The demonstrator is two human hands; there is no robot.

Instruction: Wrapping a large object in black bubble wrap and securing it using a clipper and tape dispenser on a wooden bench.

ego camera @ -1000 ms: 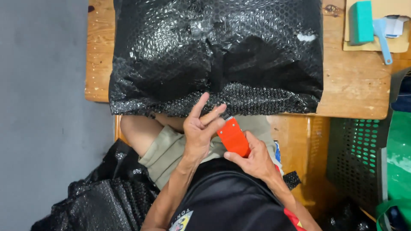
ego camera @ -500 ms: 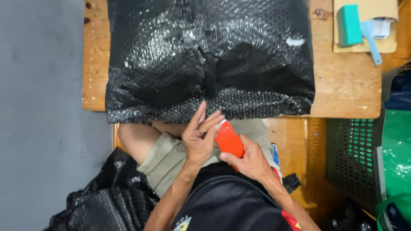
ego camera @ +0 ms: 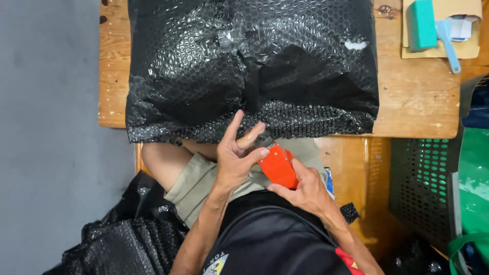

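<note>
At the centre of the frame the right hand (ego camera: 305, 191) is clasped round an orange tape dispenser (ego camera: 277, 165), held just below the near edge of the black bubble-wrapped parcel (ego camera: 249, 71) that fills the upper middle of the wooden table (ego camera: 412, 107). The left hand (ego camera: 237, 158) is spread, its fingertips (ego camera: 262, 152) touching the dispenser's toothed end, so the step in hand looks like picking free the tape end. The next move probably calls for a firm pinch on that end and a steady pull toward the parcel's seam.
</note>
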